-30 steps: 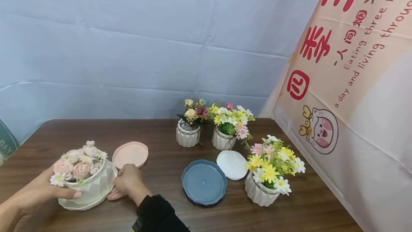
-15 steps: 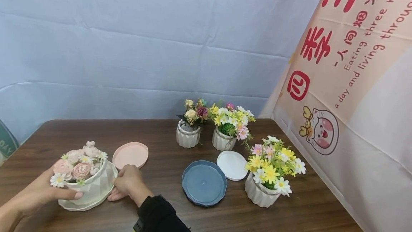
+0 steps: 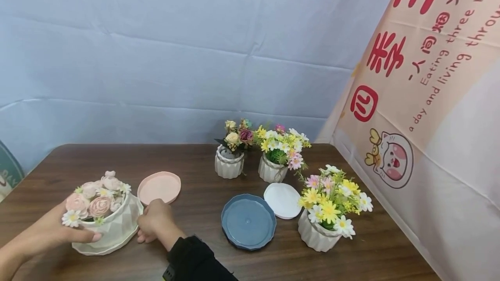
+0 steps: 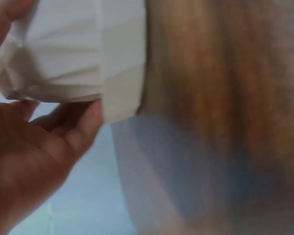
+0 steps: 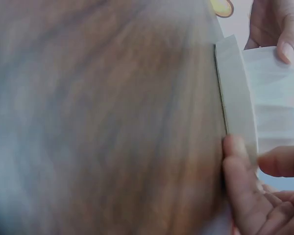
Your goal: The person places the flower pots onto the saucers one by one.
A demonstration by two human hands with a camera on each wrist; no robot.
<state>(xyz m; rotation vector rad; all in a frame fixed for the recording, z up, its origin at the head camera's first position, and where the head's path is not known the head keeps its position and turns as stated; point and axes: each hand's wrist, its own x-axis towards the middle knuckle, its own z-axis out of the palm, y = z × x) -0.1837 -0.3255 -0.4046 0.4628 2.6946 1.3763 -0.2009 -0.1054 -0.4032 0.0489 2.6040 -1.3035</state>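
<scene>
Table [image 3: 199, 222]: dark brown, wood-grained. Left side: 1 off-white saucer [image 3: 102, 249]; cannot tell if it sits flush. Just beyond it, 1 pink dish [image 3: 159, 187]. Near centre, 1 blue plate [image 3: 248, 222]; 1 white dish [image 3: 282, 200] close against its rim. Also 3 white flowerpots, all upright: rear left pot [image 3: 229, 166] and rear right pot [image 3: 272, 170] side by side near the far edge; front pot [image 3: 318, 233] just beside the white dish.
</scene>
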